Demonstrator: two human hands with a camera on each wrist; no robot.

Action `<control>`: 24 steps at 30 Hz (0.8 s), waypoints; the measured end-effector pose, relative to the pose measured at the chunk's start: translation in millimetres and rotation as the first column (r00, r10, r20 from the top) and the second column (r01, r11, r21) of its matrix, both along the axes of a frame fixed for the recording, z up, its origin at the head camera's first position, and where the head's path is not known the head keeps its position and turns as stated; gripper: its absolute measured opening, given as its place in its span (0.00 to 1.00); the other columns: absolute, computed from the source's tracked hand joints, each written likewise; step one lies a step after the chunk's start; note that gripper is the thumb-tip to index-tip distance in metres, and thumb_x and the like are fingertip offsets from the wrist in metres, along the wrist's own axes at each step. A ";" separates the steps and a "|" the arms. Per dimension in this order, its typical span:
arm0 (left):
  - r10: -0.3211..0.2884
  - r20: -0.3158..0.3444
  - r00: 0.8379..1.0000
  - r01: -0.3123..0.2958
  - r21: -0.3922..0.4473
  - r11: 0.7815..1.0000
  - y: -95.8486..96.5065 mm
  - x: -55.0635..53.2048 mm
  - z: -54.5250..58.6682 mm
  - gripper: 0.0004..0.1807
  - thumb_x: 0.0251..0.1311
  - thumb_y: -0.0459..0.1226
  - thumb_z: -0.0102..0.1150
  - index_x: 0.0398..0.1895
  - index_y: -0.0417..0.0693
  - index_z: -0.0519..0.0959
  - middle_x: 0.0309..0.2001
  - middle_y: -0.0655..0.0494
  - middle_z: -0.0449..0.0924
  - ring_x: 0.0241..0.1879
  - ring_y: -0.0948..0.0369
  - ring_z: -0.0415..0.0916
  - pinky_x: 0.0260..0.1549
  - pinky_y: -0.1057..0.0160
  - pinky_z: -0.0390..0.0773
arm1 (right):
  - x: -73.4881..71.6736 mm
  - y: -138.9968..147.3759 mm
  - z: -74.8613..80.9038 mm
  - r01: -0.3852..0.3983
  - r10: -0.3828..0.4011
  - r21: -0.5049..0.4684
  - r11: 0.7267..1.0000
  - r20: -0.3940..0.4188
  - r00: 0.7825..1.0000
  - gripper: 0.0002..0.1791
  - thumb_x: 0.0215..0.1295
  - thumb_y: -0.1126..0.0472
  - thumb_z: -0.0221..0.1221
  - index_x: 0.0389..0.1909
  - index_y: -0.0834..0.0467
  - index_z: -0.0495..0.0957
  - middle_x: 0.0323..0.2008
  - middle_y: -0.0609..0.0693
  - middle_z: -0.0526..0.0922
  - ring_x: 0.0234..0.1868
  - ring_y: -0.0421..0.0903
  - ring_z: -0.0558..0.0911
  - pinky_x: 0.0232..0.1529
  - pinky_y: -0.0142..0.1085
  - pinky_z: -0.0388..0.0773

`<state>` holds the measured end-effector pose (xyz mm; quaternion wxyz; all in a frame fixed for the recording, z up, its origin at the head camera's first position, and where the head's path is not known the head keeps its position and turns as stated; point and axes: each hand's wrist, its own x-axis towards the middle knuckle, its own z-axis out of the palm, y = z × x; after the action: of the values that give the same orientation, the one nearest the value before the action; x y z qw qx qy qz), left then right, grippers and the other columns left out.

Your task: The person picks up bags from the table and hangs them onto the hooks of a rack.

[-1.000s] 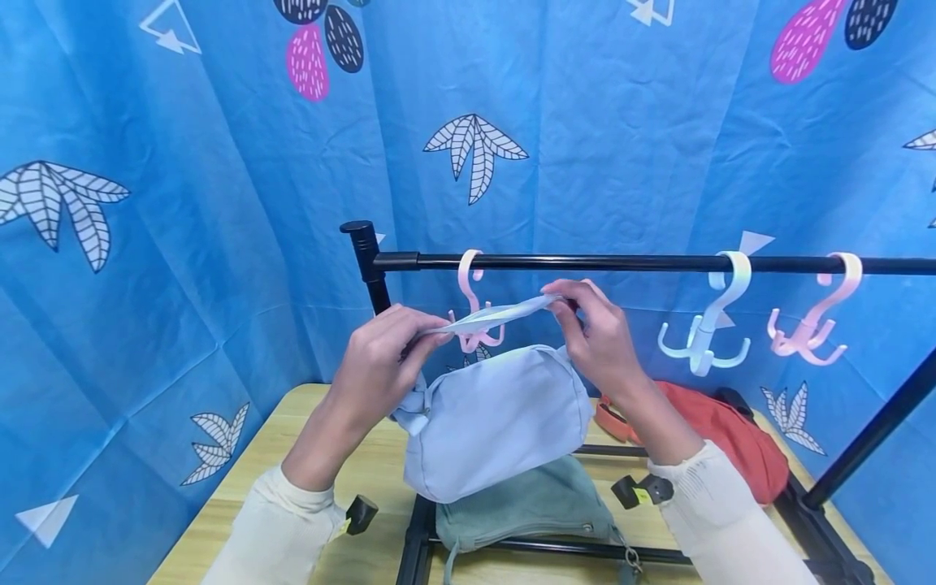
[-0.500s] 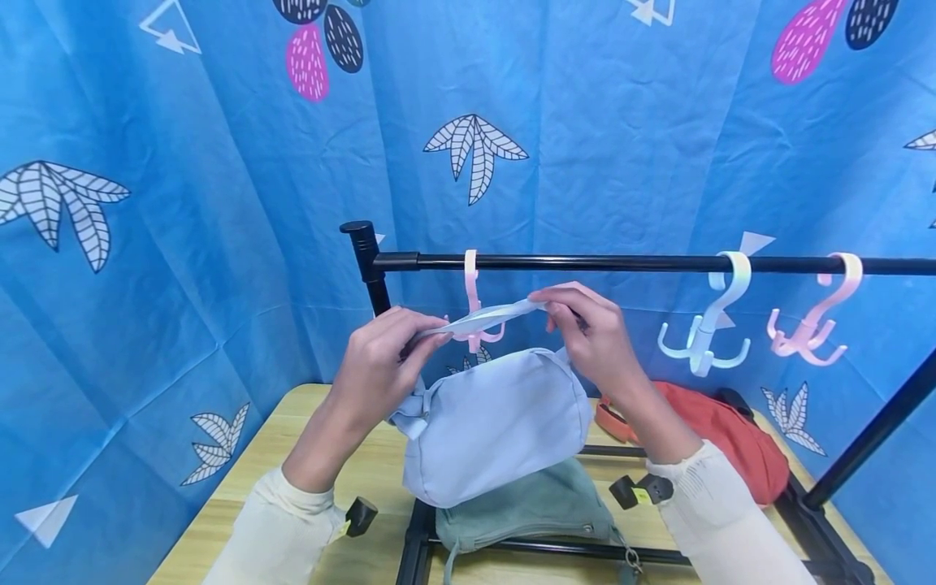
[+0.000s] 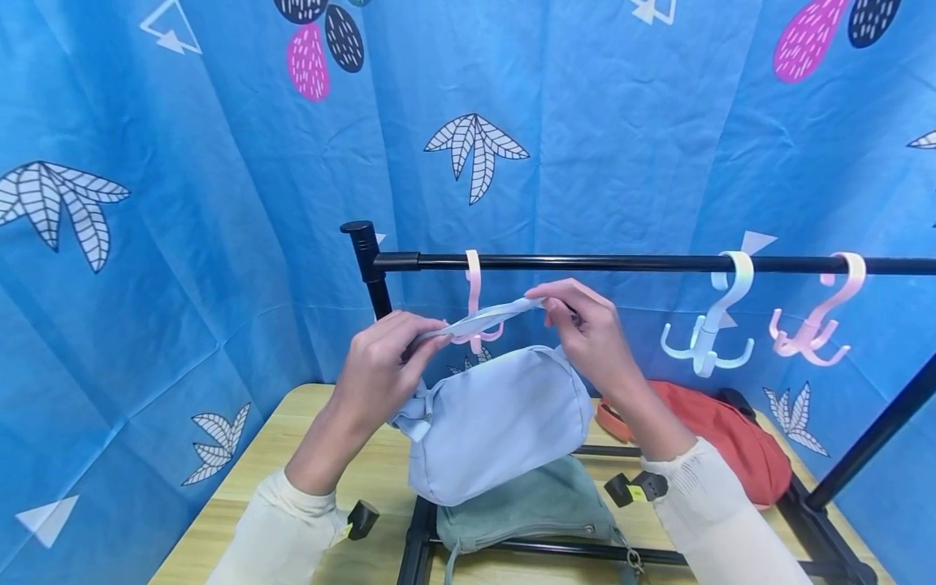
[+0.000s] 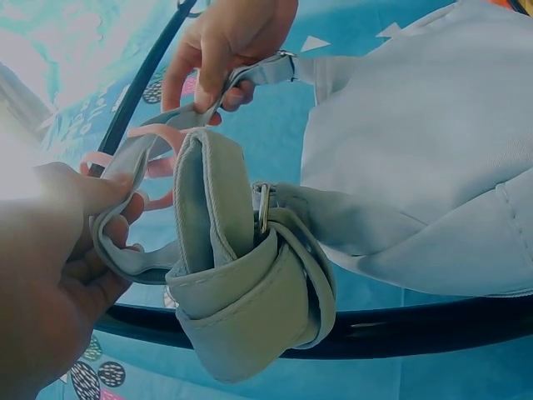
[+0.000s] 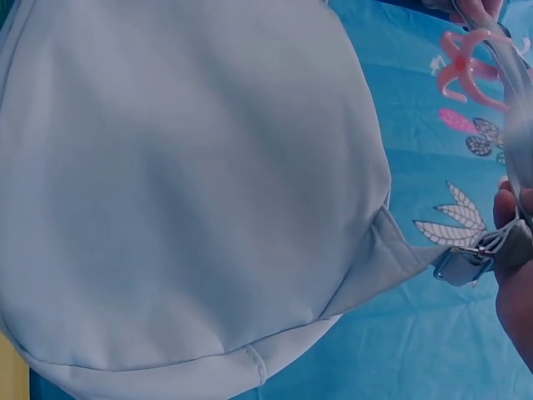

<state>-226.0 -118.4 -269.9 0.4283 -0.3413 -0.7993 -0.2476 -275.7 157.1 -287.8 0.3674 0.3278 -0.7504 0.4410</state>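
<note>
A light blue bag (image 3: 500,422) hangs in the air from its strap (image 3: 497,316), which stretches between both hands. My left hand (image 3: 383,357) pinches the strap's left part, fingers curled around it. On the other side, my right hand (image 3: 588,329) pinches it between thumb and fingers. Just behind the strap, a pink multi-prong hook (image 3: 474,284) hangs on the black rod (image 3: 585,262); the strap overlaps its lower part. In the left wrist view, a wrapped bundle of strap (image 4: 241,292) with a metal ring sits near the left hand. A buckle (image 5: 465,262) shows beside my right hand.
Further right on the rod hang a pale blue hook (image 3: 705,333) and another pink hook (image 3: 808,329). Below, a green bag (image 3: 537,504) and a red bag (image 3: 720,439) lie over the rack's base on the wooden table (image 3: 270,463). A blue patterned curtain (image 3: 621,162) stands behind.
My right hand has shifted slightly left, slackening the strap a little. The left pink hook has turned on the rod. My left hand has barely moved and keeps its grip.
</note>
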 end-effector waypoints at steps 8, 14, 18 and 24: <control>0.000 0.017 1.000 -0.001 0.020 1.000 0.0 -0.4 -3.4 0.11 0.59 0.31 0.73 0.44 0.38 0.88 0.38 0.46 0.91 0.32 0.59 0.85 0.31 0.64 0.88 | 3.5 -0.3 0.3 0.053 -0.061 0.054 0.997 0.171 0.983 0.11 0.77 0.58 0.58 0.55 0.44 0.82 0.41 0.45 0.80 0.29 0.42 0.71 0.31 0.31 0.71; 0.001 0.048 0.999 -0.003 0.039 0.999 1.1 1.3 -3.0 0.12 0.60 0.32 0.73 0.46 0.39 0.88 0.40 0.46 0.91 0.35 0.57 0.87 0.34 0.63 0.89 | 1.6 -3.5 1.1 0.025 -0.028 0.045 0.999 0.053 0.998 0.18 0.62 0.63 0.73 0.52 0.50 0.84 0.47 0.47 0.85 0.37 0.42 0.79 0.37 0.27 0.78; -0.001 0.057 0.998 -0.001 0.043 0.999 1.9 1.6 -2.6 0.13 0.60 0.33 0.73 0.48 0.40 0.88 0.41 0.46 0.91 0.37 0.56 0.88 0.37 0.61 0.90 | -4.2 -6.5 1.8 0.027 -0.022 0.036 0.999 -0.143 0.989 0.18 0.54 0.69 0.75 0.47 0.58 0.86 0.44 0.52 0.87 0.39 0.46 0.84 0.42 0.20 0.79; -0.012 0.038 0.999 0.010 0.042 0.999 1.6 1.3 -4.1 0.17 0.60 0.32 0.73 0.54 0.42 0.86 0.46 0.45 0.91 0.40 0.55 0.89 0.34 0.62 0.89 | -8.7 -8.6 2.5 0.014 -0.007 0.026 1.000 -0.268 0.963 0.15 0.54 0.73 0.73 0.44 0.61 0.88 0.41 0.54 0.88 0.35 0.45 0.85 0.41 0.18 0.80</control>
<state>-224.7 -116.8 -274.0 0.4184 -0.3318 -0.8001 -0.2732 -284.5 148.5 -285.2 0.4632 0.3857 -0.7016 0.3801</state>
